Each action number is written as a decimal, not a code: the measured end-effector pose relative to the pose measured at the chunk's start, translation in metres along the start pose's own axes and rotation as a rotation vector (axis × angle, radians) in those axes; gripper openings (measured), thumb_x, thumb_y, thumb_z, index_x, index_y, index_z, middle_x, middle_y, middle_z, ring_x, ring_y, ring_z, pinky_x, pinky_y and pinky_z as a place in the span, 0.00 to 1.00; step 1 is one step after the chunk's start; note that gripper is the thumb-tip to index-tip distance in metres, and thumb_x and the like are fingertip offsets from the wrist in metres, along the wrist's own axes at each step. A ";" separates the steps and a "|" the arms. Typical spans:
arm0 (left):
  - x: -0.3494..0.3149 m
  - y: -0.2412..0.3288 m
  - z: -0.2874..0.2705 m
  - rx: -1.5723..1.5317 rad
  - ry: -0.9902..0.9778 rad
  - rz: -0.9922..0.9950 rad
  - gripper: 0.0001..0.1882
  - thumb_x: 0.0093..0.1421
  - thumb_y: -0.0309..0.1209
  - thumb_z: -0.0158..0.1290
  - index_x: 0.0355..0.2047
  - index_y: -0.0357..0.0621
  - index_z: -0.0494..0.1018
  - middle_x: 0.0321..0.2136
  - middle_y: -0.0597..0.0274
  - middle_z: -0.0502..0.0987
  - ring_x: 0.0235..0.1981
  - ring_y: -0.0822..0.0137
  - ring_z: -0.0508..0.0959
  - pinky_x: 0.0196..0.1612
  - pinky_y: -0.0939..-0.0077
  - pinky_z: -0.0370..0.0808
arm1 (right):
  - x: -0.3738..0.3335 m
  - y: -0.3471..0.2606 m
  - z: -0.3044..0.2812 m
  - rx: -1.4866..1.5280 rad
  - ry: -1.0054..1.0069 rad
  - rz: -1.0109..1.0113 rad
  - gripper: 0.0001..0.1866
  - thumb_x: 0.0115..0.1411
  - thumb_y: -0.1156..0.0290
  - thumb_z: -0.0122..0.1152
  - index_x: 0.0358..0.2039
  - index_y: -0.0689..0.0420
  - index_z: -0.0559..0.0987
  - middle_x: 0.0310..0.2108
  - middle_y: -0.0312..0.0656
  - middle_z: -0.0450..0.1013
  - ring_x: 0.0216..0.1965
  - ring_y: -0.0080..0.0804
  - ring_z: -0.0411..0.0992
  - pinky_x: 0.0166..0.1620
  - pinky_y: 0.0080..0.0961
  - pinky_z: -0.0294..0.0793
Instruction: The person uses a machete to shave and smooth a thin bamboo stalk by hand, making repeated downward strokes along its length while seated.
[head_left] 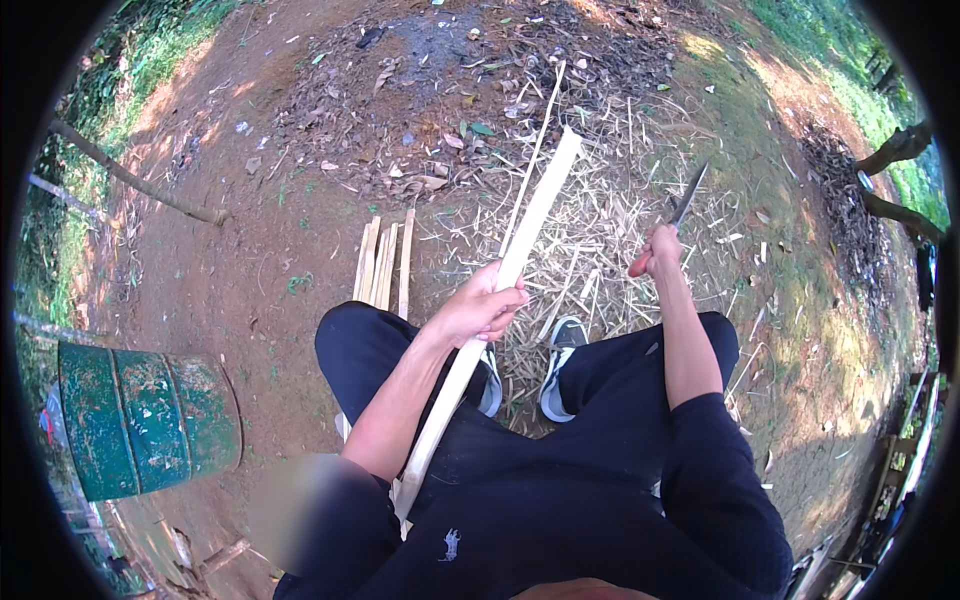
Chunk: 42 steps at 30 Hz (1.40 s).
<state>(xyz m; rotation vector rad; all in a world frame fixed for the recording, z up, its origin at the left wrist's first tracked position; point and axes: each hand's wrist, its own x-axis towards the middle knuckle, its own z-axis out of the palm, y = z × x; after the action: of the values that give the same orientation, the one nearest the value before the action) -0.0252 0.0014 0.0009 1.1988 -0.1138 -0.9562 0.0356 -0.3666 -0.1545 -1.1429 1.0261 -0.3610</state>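
Observation:
My left hand (481, 306) is closed round a long pale strip of split wood or bamboo (541, 208). The strip slants from beside my left hip up past my knees, its far end pointing away from me. A thin sliver (533, 158) runs along its left side and parts from it toward the far end. Off to the right, my right hand (660, 250) grips the reddish handle of a long knife (689, 194), its dark blade pointing forward and apart from the strip. Below lie pale shavings (610, 225), scattered on the ground in front of my shoes.
Several pale split strips (380, 262) lie on the soil by my left knee. A green rusty drum (150, 420) lies at the left. Dry leaves (415, 165) and dark ash cover the ground ahead. Wooden poles (150, 180) stand at the left, and branches (900, 150) at the right.

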 end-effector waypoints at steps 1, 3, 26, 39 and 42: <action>0.003 -0.001 -0.002 0.003 0.025 0.014 0.05 0.65 0.21 0.48 0.37 0.43 0.63 0.14 0.74 0.58 0.07 0.84 0.56 0.07 0.85 0.52 | 0.002 -0.002 0.000 0.088 -0.125 0.120 0.05 0.58 0.75 0.51 0.26 0.54 0.67 0.16 0.28 0.59 0.14 0.20 0.58 0.17 0.22 0.62; 0.006 0.001 -0.005 0.000 0.030 0.028 0.04 0.66 0.23 0.48 0.37 0.43 0.63 0.14 0.74 0.59 0.07 0.84 0.56 0.08 0.86 0.52 | -0.001 -0.011 0.000 0.260 -0.375 0.366 0.07 0.57 0.76 0.52 0.26 0.51 0.65 0.16 0.26 0.58 0.13 0.15 0.55 0.16 0.18 0.59; 0.008 -0.011 0.015 0.258 0.042 0.162 0.25 0.76 0.44 0.30 0.62 0.40 0.60 0.31 0.69 0.64 0.15 0.83 0.63 0.14 0.86 0.63 | -0.156 -0.041 0.027 -0.889 -0.453 -1.436 0.07 0.47 0.70 0.63 0.22 0.55 0.72 0.16 0.43 0.72 0.17 0.44 0.74 0.22 0.40 0.72; 0.052 -0.047 -0.012 0.704 0.255 0.440 0.18 0.76 0.39 0.33 0.53 0.41 0.66 0.28 0.72 0.64 0.19 0.82 0.61 0.21 0.83 0.61 | -0.080 -0.027 0.023 -1.187 -0.282 -1.347 0.08 0.58 0.70 0.57 0.22 0.55 0.74 0.11 0.34 0.69 0.10 0.23 0.66 0.12 0.25 0.63; 0.040 -0.048 -0.011 0.603 0.295 0.351 0.18 0.76 0.40 0.33 0.52 0.41 0.66 0.28 0.72 0.64 0.19 0.83 0.61 0.20 0.82 0.61 | -0.129 -0.016 0.033 -1.127 -0.429 -1.283 0.07 0.57 0.70 0.55 0.22 0.54 0.74 0.11 0.36 0.68 0.10 0.26 0.65 0.13 0.28 0.62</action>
<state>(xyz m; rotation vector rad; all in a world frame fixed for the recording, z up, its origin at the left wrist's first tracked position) -0.0213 -0.0191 -0.0589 1.7899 -0.3825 -0.4316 -0.0005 -0.2640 -0.0764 -2.7108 -0.1323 -0.4908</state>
